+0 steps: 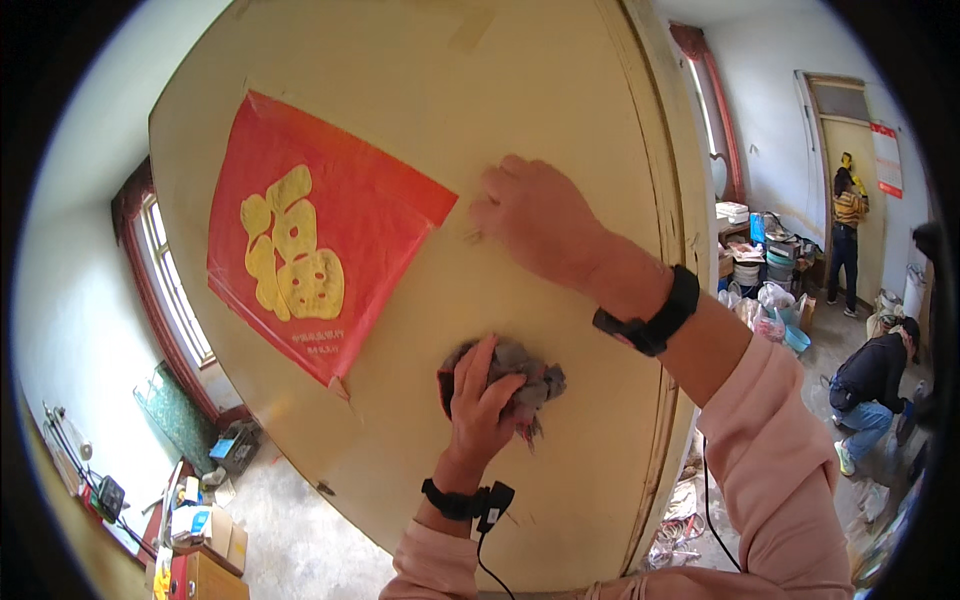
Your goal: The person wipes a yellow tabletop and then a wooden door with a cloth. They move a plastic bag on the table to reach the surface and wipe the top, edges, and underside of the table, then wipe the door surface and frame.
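Note:
My left hand (pixel 480 409) presses a bunched grey cloth (pixel 517 375) with dark and red edges against a cream-coloured door (pixel 555 480). Higher up, my right hand (pixel 536 214) is at the door's surface with its fingers bent; the palm side is hidden, so whether anything small is pinched there is unclear. Just left of it is the right corner of a red paper poster (pixel 382 225) with a gold Chinese character. The poster hangs as a diamond, and its bottom tip is torn and curled. Both wrists wear black straps, with a cable running from the left one.
Cardboard boxes (pixel 217 536) stand at lower left near a window (pixel 176 281). On the right, one person (pixel 847 225) in yellow gloves faces another door, and a second person (pixel 870 375) crouches. Buckets, bags (pixel 772 307) and other clutter lie along that wall.

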Demonstrator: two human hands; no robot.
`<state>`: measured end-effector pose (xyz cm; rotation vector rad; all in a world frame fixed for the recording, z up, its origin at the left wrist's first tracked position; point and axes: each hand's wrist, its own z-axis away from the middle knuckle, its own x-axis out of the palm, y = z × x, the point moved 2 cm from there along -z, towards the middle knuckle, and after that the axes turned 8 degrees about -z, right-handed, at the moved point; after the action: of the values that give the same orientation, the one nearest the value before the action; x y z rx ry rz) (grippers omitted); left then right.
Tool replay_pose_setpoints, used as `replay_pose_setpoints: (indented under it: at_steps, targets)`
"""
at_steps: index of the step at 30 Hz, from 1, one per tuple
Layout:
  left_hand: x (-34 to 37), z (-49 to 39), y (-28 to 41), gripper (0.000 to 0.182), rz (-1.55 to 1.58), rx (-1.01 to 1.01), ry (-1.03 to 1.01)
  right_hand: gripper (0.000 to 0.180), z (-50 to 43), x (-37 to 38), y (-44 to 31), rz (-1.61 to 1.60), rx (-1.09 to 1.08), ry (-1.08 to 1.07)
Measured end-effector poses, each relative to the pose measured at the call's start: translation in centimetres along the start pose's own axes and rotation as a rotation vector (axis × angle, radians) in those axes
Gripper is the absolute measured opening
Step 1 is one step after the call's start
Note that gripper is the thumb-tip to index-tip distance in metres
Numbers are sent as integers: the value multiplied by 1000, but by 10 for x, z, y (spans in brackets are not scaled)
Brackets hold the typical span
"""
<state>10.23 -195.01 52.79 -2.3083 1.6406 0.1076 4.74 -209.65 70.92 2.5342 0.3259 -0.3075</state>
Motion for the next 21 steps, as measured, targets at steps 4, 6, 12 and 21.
replay_pose_setpoints:
  at_steps: [4, 6, 12, 21]
  targets:
    - [-4, 2, -3, 31, -1, -68, 155, 9, 17, -16, -9, -78, -9, 46]
    - [-10, -5, 0, 28, 74, -51, 269, 10, 39, -31, -12, -74, 20, 58]
    - [-68, -93, -8, 31, -291, 24, 526, 25, 119, -63, -21, -248, 25, 111]
    - [-105, -302, -76, 37, -381, -313, 611, 32, 213, -95, -48, -446, 118, -61]
